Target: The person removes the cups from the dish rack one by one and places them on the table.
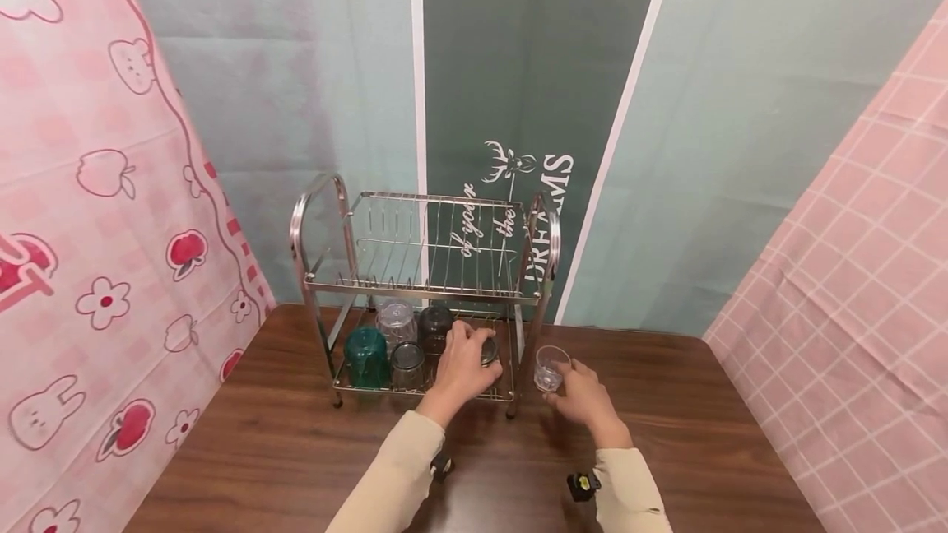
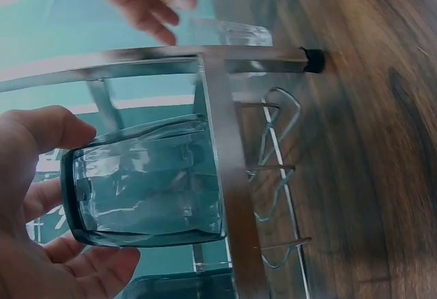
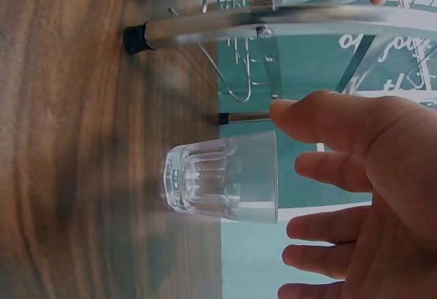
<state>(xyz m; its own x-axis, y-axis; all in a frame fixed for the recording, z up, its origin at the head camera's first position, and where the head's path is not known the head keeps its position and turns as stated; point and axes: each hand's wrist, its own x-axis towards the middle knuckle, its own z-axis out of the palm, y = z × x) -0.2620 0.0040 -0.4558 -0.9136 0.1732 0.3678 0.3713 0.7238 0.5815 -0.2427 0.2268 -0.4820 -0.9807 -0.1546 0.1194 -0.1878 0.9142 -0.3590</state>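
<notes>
You're working both sides of the metal rack [image 1: 422,293] here! Your left grip [image 1: 462,362] is holding a tinted glass [image 2: 147,183] by its base end, thumb on one side, fingers on the other. That glass is sitting mouth down at the right end of the rack's lower tier; whether the wires are bearing its weight, you can't tell from here.

And over to the rack's right, a clear glass [image 3: 212,176] is standing upright on the counter [image 1: 666,467], just beside the frame. Your right grip [image 1: 585,395] is hovering there with fingers spread, holding nothing, the fingertips showing a narrow gap from the rim.

Looking at the rack's lower tier, you're seeing a teal glass [image 1: 366,360] standing at its front left, with a small grey glass [image 1: 407,368] sitting next to it. A pale purple glass [image 1: 396,322] and a dark glass [image 1: 435,323] are lining up behind, toward the rack's back.

Behind the rack, a grey-green cloth [image 1: 533,39] is hanging, white deer and lettering showing. Pink flowered cloth [image 1: 104,303] is draping to the rack's left, and pink checked cloth [image 1: 874,294] is hanging well off to its right.
</notes>
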